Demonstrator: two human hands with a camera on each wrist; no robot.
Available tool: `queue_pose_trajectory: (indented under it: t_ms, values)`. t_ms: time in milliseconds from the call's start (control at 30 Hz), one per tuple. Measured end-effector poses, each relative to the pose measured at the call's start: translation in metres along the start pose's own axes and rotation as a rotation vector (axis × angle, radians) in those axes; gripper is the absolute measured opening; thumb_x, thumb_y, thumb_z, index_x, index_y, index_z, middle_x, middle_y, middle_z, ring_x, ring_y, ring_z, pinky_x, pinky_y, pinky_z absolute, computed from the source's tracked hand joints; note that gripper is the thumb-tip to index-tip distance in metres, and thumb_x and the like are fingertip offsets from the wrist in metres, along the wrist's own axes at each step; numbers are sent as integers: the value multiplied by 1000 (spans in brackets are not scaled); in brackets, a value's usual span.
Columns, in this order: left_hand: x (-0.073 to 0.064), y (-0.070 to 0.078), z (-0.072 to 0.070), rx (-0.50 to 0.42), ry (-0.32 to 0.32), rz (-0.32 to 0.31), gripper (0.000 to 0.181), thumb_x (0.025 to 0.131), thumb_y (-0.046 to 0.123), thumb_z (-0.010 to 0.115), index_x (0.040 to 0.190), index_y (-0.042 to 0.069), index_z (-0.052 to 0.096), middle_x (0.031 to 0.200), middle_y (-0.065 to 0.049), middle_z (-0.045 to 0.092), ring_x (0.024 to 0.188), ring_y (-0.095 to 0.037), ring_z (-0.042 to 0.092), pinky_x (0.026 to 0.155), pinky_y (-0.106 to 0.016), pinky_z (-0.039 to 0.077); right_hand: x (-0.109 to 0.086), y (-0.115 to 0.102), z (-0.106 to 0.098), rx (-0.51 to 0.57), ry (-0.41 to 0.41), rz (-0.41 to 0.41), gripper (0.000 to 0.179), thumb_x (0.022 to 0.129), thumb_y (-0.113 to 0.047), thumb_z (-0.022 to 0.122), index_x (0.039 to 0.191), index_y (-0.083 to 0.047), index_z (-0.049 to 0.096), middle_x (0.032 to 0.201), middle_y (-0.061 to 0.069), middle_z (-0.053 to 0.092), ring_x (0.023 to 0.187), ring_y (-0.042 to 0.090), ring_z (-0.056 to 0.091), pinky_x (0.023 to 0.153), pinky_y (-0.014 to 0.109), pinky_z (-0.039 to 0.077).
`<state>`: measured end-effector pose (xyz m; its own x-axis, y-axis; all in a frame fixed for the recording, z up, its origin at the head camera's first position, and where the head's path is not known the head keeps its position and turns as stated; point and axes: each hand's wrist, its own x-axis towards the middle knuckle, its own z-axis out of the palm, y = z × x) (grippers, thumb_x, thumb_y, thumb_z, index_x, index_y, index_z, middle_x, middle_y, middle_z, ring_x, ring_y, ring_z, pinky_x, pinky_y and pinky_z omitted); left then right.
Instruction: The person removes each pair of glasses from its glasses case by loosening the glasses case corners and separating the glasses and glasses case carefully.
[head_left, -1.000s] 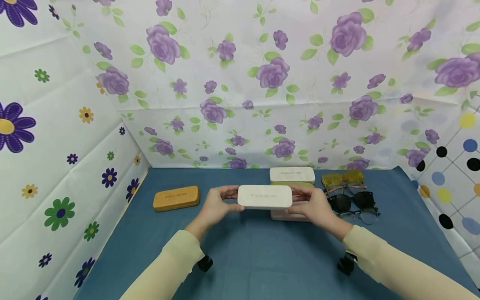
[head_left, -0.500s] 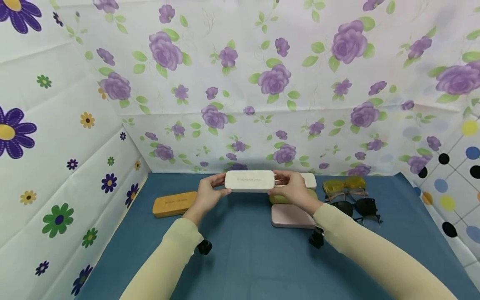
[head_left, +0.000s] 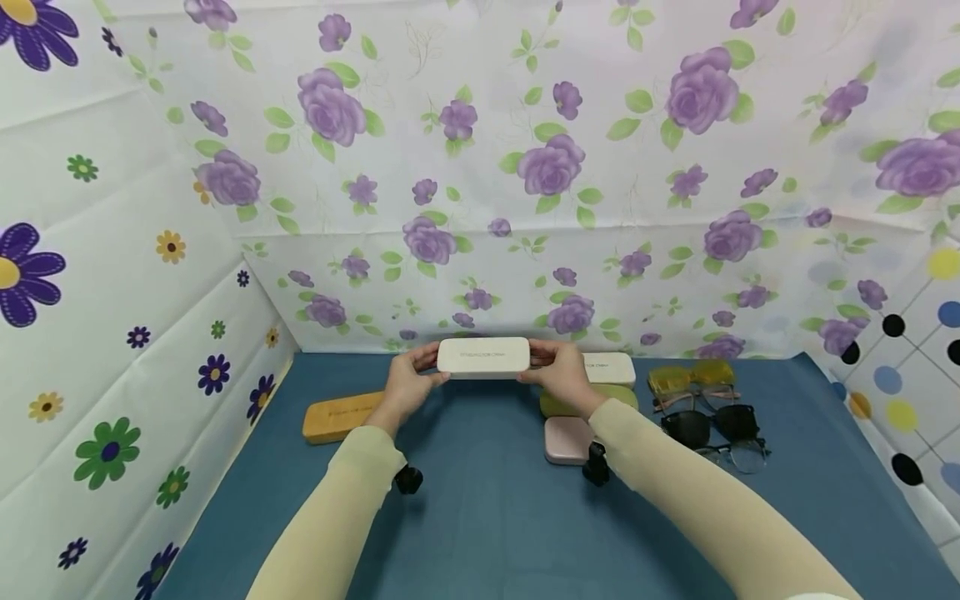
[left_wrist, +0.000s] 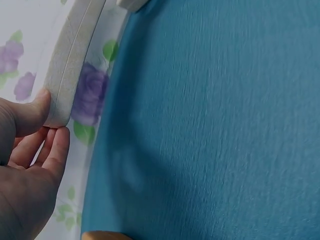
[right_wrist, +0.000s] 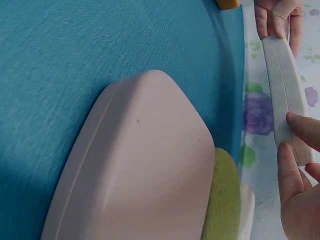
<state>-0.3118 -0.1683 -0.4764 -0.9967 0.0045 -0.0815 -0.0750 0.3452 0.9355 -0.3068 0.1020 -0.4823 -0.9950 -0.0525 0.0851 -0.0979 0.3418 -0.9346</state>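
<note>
A white glasses case (head_left: pixel 483 357) with small lettering is held level above the back of the table, its lid down. My left hand (head_left: pixel 407 385) pinches its left end between thumb and fingers. At the opposite end my right hand (head_left: pixel 564 375) grips it the same way. The left wrist view shows the thumb on one face of the case (left_wrist: pixel 67 60) and fingertips under its end. Below and right of my right hand lie a second white case (head_left: pixel 611 367), an olive-green case (head_left: pixel 555 403) and a pink case (head_left: pixel 567 440), partly hidden by my right arm.
An orange glasses case (head_left: pixel 339 417) lies on the left, partly behind my left hand. To the right are yellow-lensed glasses (head_left: pixel 692 377), dark sunglasses (head_left: pixel 711 426) and clear glasses (head_left: pixel 746 457). A floral cloth wall (head_left: pixel 480 275) rises behind the blue table (head_left: pixel 480 517).
Both hands have carried the white glasses case left and farther back, away from the row of cases. More of the pink and green cases came into sight, then my right arm covered part of them.
</note>
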Motion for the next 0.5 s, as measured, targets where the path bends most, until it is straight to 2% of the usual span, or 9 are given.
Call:
queue_pose_trajectory:
  t_ms: [333,500]
  values:
    - [16,-14,0,34,7,-35,58,81,7,72,133,24,52,130,-2,58,121,-19,53,90,-35,52,12,7,18,28,29,42,65,66,-1,83,127,-8,59,113,12,67,101,24,65,80,30,56]
    - [22,-20,3,28,6,-43,58,81,4,72,132,23,54,128,-3,60,118,-19,55,89,-34,53,14,10,22,-18,28,55,63,69,-3,81,127,-11,59,112,10,67,101,21,65,80,30,56]
